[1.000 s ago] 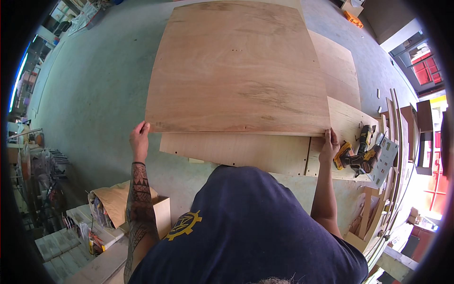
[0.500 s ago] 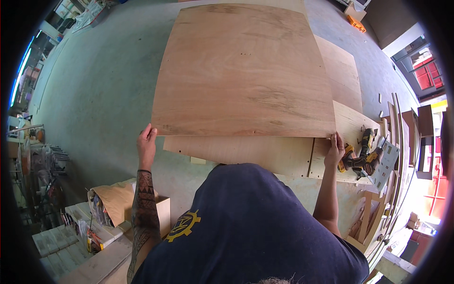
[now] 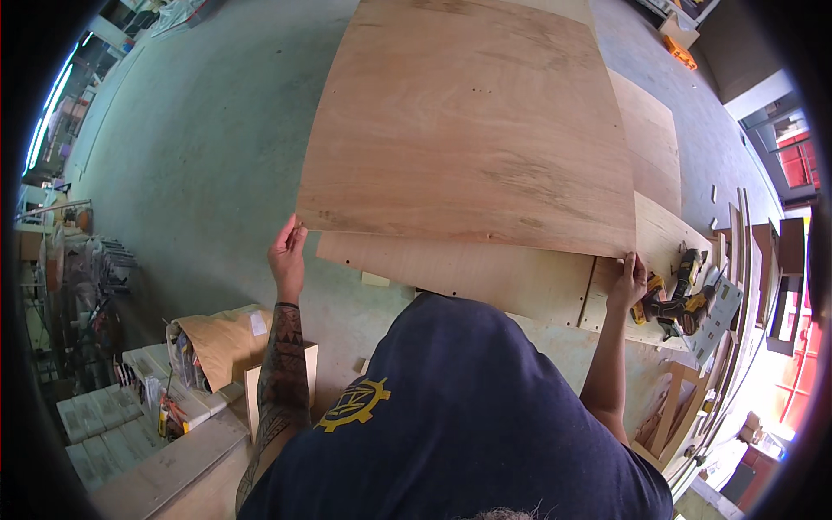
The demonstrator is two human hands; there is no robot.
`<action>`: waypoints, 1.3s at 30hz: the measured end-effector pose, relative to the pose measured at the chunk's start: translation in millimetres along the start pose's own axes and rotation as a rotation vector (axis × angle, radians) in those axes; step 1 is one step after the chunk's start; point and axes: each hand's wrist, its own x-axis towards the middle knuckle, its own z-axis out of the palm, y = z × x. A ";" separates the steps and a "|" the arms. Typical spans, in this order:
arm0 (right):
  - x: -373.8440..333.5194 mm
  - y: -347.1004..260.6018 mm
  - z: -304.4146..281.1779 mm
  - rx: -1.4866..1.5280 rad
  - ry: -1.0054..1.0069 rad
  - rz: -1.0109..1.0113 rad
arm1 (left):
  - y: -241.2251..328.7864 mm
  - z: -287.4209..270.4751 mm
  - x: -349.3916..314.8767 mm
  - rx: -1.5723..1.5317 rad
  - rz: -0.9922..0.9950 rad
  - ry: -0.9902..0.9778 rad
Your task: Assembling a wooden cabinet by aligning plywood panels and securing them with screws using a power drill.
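A large plywood sheet [image 3: 468,130] with dark grain streaks stretches out in front of me. My left hand [image 3: 288,256] pinches its near left corner, fingers closed on the edge. At the near right corner my right hand [image 3: 631,282] grips the sheet too, thumb near the top face. Beneath it lies a paler wooden panel [image 3: 451,267] with a few dark holes along its near edge and a seam toward the right. Two yellow-and-black cordless drills [image 3: 680,299] rest just right of my right hand.
A grey perforated plate [image 3: 715,321] sits under the drills. More plywood [image 3: 650,139] lies beyond at the right, beside long wooden strips [image 3: 745,286]. At the lower left are a brown paper bag [image 3: 227,342] and stacked pale boards [image 3: 104,425]. An orange case [image 3: 679,52] lies far right.
The sheet's near edge has tilted, its left corner now higher in view than its right. My left hand has moved up with that corner; the whole view has shifted somewhat.
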 end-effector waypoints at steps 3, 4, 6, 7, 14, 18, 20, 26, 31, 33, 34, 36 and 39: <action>2.4 1.8 -3.3 -0.032 -0.008 -0.026 | -5.1 -1.0 1.2 -0.032 -0.005 0.030; 3.3 1.5 -4.2 -0.025 -0.018 -0.026 | -5.7 -0.7 1.7 -0.028 -0.017 0.035; 5.1 1.1 -4.1 -0.044 -0.038 0.001 | -6.1 -1.7 2.4 -0.037 -0.006 0.040; 7.4 0.6 -4.4 -0.014 -0.038 0.018 | -6.8 0.1 3.2 -0.052 0.001 0.031; 3.4 -5.1 -6.9 -0.122 -0.107 0.028 | -10.5 -5.2 4.4 -0.095 0.016 0.035; 2.7 -0.5 -14.6 -0.104 -0.108 -0.010 | -7.3 -5.2 6.6 -0.007 0.043 -0.013; 2.9 1.6 -17.2 -0.092 -0.137 -0.002 | -10.1 -5.3 7.8 0.012 0.060 -0.024; 3.5 5.8 -16.3 -0.073 -0.113 -0.020 | -19.7 -8.5 9.1 0.061 0.083 0.026; 6.4 4.9 -19.0 -0.099 -0.168 -0.024 | -16.8 -11.5 8.4 -0.120 0.026 -0.005; 7.4 6.1 -23.4 -0.074 -0.193 -0.033 | -12.3 -13.2 11.6 -0.123 -0.010 -0.022; 7.3 6.9 -27.0 0.034 -0.232 0.019 | -10.7 -15.2 13.9 -0.123 -0.044 -0.041; 11.2 8.2 -33.3 0.138 -0.277 0.071 | -7.4 -19.1 17.9 -0.113 -0.061 -0.069; 16.2 7.0 -43.5 0.047 -0.376 -0.031 | -7.9 -20.7 19.7 -0.133 -0.085 -0.110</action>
